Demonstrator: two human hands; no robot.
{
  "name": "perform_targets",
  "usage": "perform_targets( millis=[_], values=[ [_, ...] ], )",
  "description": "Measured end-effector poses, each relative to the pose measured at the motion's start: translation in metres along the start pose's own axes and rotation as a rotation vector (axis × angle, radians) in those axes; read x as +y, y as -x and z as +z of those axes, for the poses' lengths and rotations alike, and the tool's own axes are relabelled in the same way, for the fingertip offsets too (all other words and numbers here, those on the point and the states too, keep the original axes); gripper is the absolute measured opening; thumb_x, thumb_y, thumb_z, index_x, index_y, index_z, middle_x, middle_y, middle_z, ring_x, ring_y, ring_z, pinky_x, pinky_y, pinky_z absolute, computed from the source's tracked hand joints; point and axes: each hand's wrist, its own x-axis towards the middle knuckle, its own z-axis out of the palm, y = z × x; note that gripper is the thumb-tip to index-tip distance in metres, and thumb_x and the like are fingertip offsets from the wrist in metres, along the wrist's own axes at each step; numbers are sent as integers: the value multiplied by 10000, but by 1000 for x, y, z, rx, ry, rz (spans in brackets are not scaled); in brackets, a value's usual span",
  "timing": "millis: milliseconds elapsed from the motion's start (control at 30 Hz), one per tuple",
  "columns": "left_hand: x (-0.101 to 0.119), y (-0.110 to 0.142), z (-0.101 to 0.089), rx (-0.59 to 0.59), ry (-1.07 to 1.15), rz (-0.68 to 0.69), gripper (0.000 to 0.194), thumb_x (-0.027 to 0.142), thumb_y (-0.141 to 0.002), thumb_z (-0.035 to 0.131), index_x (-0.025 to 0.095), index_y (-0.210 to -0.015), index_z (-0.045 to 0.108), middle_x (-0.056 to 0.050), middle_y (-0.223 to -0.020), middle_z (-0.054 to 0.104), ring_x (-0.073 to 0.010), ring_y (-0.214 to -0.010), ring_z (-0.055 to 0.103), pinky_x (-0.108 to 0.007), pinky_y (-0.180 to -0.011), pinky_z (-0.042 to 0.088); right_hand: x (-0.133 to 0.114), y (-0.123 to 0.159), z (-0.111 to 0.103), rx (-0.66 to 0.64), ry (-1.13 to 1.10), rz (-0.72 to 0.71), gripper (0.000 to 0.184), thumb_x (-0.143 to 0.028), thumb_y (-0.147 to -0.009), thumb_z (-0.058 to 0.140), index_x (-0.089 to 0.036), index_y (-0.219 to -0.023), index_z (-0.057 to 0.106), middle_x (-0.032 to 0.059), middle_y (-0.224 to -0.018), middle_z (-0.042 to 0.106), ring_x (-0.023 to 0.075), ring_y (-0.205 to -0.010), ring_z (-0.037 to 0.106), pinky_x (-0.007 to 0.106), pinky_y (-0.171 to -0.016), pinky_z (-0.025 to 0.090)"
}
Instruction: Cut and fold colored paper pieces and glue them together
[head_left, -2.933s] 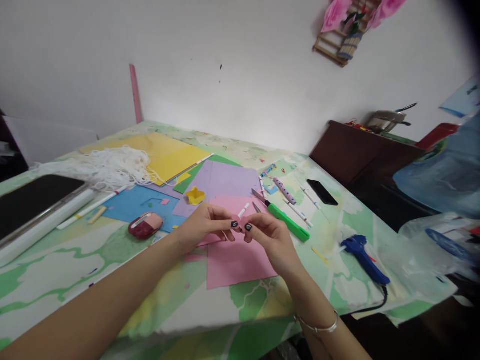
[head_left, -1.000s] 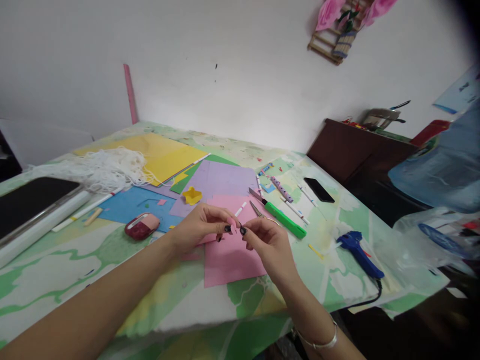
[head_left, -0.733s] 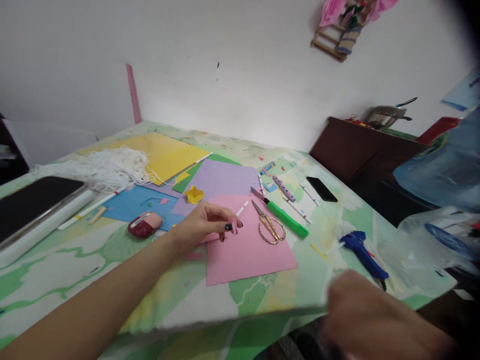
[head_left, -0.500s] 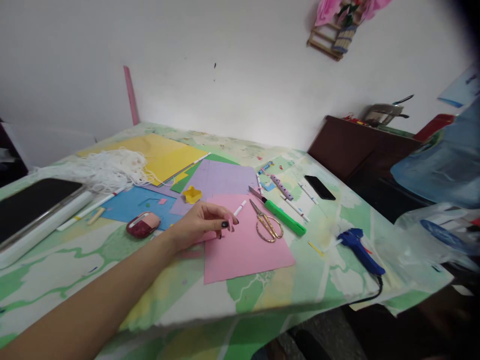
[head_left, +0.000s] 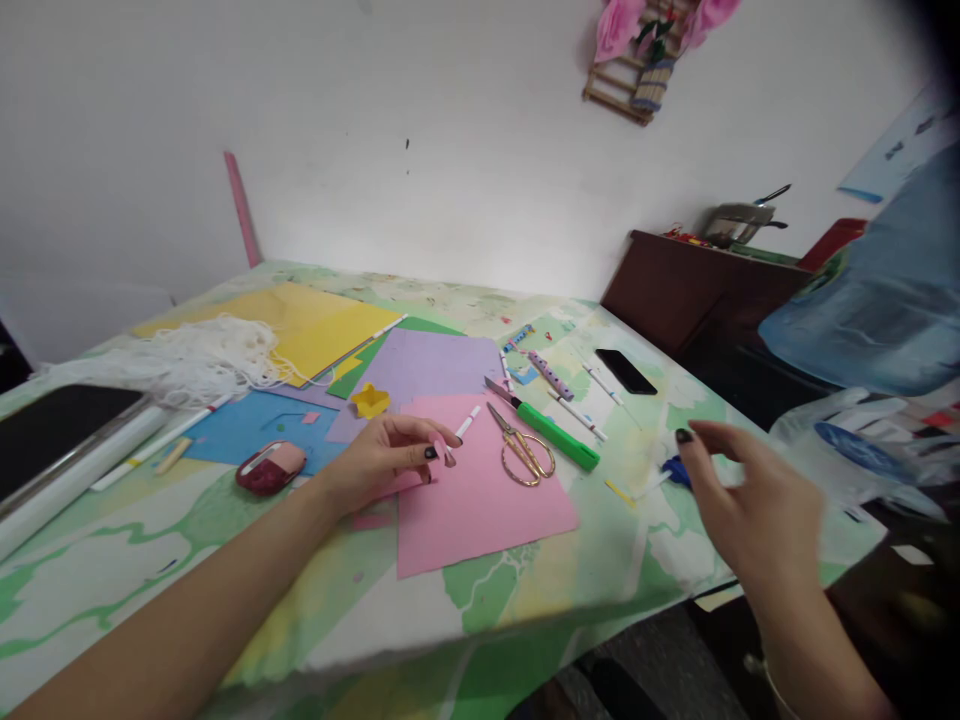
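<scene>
My left hand [head_left: 382, 458] pinches a small curled strip of pink paper [head_left: 448, 455] between thumb and fingertips. Beneath it lies a pink paper sheet [head_left: 487, 520]. Gold-handled scissors [head_left: 527, 458] and a green utility knife [head_left: 559, 437] rest to the right of that hand, the scissors on the pink sheet. My right hand [head_left: 757, 505] hovers over the table's right side with its fingers apart and nothing visible in them. Behind it, a blue glue gun [head_left: 677, 471] is mostly hidden.
Yellow paper [head_left: 330, 320], purple paper [head_left: 435, 362] and blue paper [head_left: 232, 425] spread across the table. White string [head_left: 217, 350] is heaped at left. A maroon case [head_left: 270, 467], yellow paper flower [head_left: 370, 401], phone [head_left: 626, 371] and several pens lie around. A water jug [head_left: 862, 310] stands at right.
My right hand has come into view at the right, in front of the glue gun. My left hand keeps hold of the pink paper strip. The view has shifted slightly.
</scene>
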Motion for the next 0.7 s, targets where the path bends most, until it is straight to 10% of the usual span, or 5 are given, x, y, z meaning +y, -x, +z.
perform_targets(
  millis=[67,233,567,700],
  values=[
    [1,0,1,0,-4,0,86,217,-707,722,141,-747,713,-91,-927,659,-162,-798,605,-249,-636,510,30,-12,27,-211,329,113,520,-499,-841,397,-75,-1092,564,230,-998,631,403,-920,566,513,-755,435],
    [1,0,0,-11,-34,29,48,193,-713,711,155,-739,723,-80,-874,680,-169,-807,617,-258,-661,503,93,5,70,-265,560,282,539,-421,-870,324,-6,-1149,525,279,-1132,550,481,-1057,488,578,-796,411],
    [3,0,0,-14,-4,48,66,208,-673,747,164,-721,736,-75,-802,698,-194,-781,646,-291,-661,511,137,-37,68,-406,436,108,309,-436,-818,440,-260,-565,467,170,-659,599,328,-658,621,430,-617,461],
    [5,1,2,3,-6,31,86,216,-669,756,154,-722,731,-72,-812,687,-159,-724,623,-254,-614,502,114,-37,46,-378,244,91,302,-481,-804,448,-267,-590,453,142,-612,591,303,-614,612,415,-572,442]
  ],
)
